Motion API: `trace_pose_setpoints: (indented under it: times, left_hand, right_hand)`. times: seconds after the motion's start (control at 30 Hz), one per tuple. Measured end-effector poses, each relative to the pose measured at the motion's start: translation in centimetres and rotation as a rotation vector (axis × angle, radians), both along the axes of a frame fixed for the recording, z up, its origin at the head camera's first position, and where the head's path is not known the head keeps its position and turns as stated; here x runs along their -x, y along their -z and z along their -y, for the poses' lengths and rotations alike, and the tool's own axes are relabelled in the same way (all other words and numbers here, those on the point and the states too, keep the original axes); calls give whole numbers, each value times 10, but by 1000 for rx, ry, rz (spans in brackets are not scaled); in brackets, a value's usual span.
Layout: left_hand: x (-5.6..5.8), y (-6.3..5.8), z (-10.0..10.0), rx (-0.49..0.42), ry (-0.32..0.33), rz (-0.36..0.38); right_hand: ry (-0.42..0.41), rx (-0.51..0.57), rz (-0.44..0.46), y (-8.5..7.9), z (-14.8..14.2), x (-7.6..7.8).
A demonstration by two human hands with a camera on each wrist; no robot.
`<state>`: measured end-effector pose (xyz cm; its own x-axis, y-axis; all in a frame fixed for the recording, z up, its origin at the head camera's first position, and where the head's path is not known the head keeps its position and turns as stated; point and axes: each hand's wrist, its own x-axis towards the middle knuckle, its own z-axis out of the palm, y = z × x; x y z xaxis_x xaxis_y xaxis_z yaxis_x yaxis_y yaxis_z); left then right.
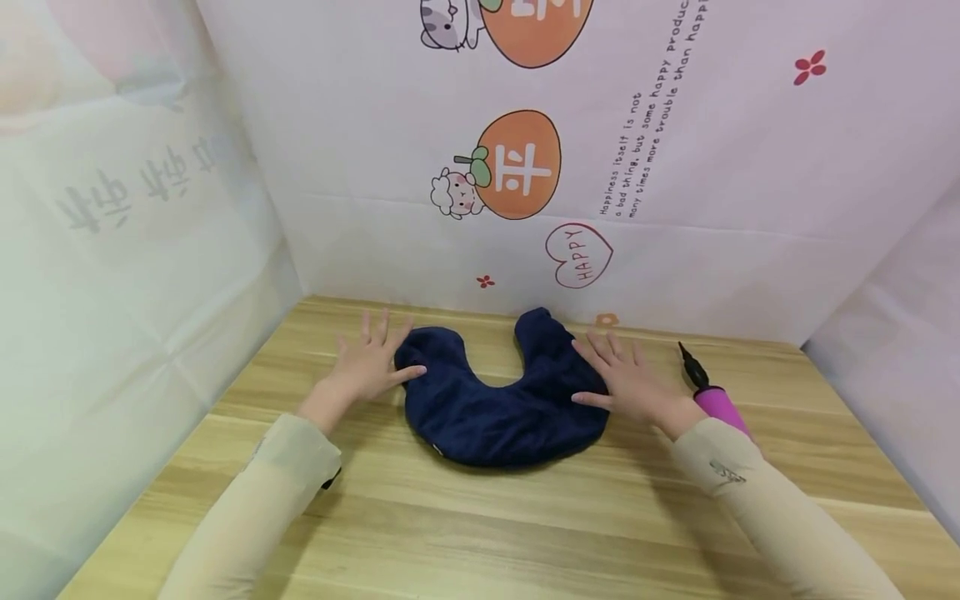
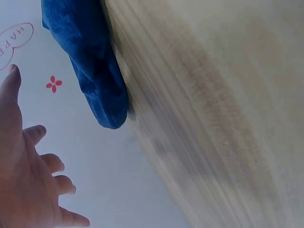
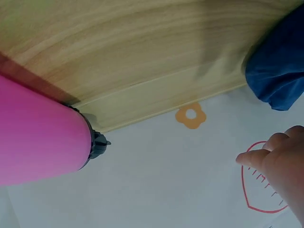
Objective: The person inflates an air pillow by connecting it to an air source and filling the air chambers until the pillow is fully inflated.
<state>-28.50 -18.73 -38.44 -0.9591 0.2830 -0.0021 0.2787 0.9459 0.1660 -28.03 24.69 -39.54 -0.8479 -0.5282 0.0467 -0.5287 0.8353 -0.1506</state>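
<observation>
A navy blue U-shaped neck pillow [image 1: 502,417] lies on the wooden table, its opening toward the back wall and its fabric wrinkled. My left hand [image 1: 367,358] has its fingers spread at the pillow's left arm, the thumb overlapping the fabric in the head view. On the other side my right hand [image 1: 626,379] is spread likewise by the right arm, thumb and index over its edge. In the left wrist view the pillow [image 2: 95,66] stands off from the extended fingers of the left hand [image 2: 28,175]. The right wrist view catches only a corner of the pillow [image 3: 280,61] above the right hand [image 3: 285,164].
A pink hand pump [image 1: 720,408] with a black nozzle lies on the table [image 1: 450,542] just beyond the right wrist. White printed cloth [image 1: 375,167] with cartoon oranges and lettering hangs behind the table and along both sides.
</observation>
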Motion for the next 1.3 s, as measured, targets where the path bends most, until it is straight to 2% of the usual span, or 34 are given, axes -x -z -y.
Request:
trace_pose_setpoints:
  times: [0.13,0.27,0.4,0.63,0.83,1.0,1.3]
  left_hand:
    - [-6,2,-6,-4,39,22]
    - [-13,4,-13,-35,142,32]
    - [-14,9,-17,-33,247,38]
    - [-16,12,-27,8,338,74]
    - [-19,13,-41,27,372,135]
    - [-16,19,-49,43,395,144]
    - [-19,27,-57,94,422,183]
  right_hand:
    - [-27,-6,-12,3,1,-4]
    - [-48,1,-12,5,4,-8]
    - [-72,38,8,6,9,-12]
    - [-84,2,19,13,20,-15]
    - [-109,27,38,15,32,-19]
    - [-112,36,46,17,39,-22]
    - [-72,34,181,20,43,-25]
